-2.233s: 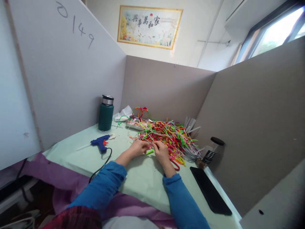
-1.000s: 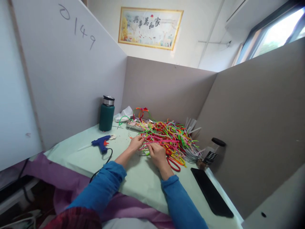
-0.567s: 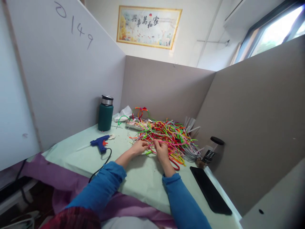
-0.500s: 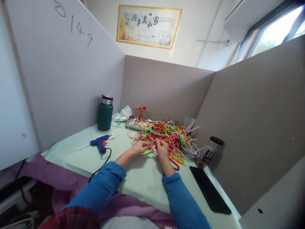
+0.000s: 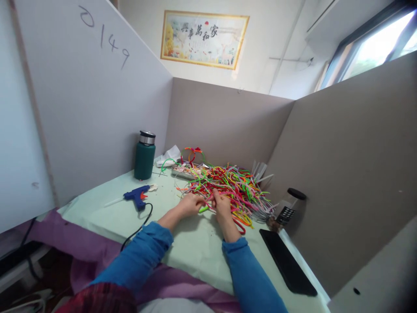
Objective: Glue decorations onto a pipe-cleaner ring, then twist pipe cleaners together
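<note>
Both hands are at the near edge of a heap of coloured pipe cleaners. My left hand is closed in a pinch on a pink pipe cleaner. Close on its right, my right hand grips the same pink strand between thumb and fingers. The far part of that strand blends into the heap. A short bright green piece lies on the table just under my left fingertips. Red and yellow bent pipe cleaners stick out beside my right wrist.
On the left stand a dark green bottle and a blue glue gun with a black cord. Behind the heap's left side is a metal tray of small parts. At right are a clear jar and a black flat slab. Grey partitions enclose the table.
My left hand has shifted slightly and its grip on the pink pipe cleaner has turned a little. The right hand stays nearly in place. The whole view has dropped slightly.
</note>
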Demonstrator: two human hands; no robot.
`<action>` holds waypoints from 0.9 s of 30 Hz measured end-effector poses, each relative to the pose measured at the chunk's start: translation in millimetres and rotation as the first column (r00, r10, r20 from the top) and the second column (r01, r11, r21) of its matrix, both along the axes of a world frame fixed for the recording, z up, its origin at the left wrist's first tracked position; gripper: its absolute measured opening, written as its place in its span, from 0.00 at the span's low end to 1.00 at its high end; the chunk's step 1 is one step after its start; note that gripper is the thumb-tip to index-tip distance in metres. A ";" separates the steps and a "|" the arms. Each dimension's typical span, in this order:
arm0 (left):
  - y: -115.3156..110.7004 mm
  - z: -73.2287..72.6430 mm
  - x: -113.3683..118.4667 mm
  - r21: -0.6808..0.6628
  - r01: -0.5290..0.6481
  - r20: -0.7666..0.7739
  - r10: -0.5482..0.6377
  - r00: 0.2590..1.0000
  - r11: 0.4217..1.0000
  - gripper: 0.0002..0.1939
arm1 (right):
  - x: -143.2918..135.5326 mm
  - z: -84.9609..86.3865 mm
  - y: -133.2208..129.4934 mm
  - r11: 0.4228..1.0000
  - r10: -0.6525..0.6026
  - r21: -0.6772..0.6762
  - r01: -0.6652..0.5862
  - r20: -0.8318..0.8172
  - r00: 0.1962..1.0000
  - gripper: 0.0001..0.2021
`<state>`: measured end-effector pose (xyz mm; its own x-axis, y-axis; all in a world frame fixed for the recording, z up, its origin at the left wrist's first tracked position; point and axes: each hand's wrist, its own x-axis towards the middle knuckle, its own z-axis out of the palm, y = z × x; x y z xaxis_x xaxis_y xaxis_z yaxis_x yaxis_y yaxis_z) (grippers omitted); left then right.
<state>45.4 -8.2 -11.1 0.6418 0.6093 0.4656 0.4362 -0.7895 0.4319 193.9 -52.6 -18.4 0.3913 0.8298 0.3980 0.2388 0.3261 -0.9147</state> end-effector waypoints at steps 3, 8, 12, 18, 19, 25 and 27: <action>-1.9 1.6 0.9 -0.035 0.153 0.000 -0.154 0.988 0.988 0.12 | 11.0 -1.8 1.3 0.947 -0.322 0.088 0.309 0.239 0.916 0.26; 4.3 4.3 -2.0 -0.045 -0.124 0.111 0.129 0.985 0.991 0.14 | 14.0 -5.2 3.3 0.939 -0.320 -0.003 0.343 0.352 0.880 0.25; 1.4 2.9 -4.3 -0.002 -0.259 -0.029 0.259 0.965 0.966 0.12 | 10.9 -11.5 8.8 0.961 -0.250 -0.060 0.270 0.228 0.941 0.24; -1.4 -0.1 3.6 -0.052 -0.044 -0.007 0.043 0.999 0.998 0.12 | 7.1 -24.2 18.0 0.972 -0.220 -0.036 0.233 0.214 0.952 0.25; -0.4 -0.7 5.1 -0.073 -0.030 -0.003 0.030 1.000 0.997 0.13 | 6.1 -24.0 18.3 0.974 -0.212 -0.036 0.224 0.201 0.956 0.26; 3.7 -0.9 4.7 -0.147 -0.040 0.018 0.044 0.999 0.988 0.14 | 9.0 -7.2 7.4 0.999 0.021 -0.023 -0.026 -0.209 0.978 0.22; 2.3 1.6 3.2 -0.174 -0.065 0.018 0.069 0.997 0.983 0.14 | 12.9 -1.7 3.4 0.990 0.139 0.037 -0.134 -0.317 0.938 0.23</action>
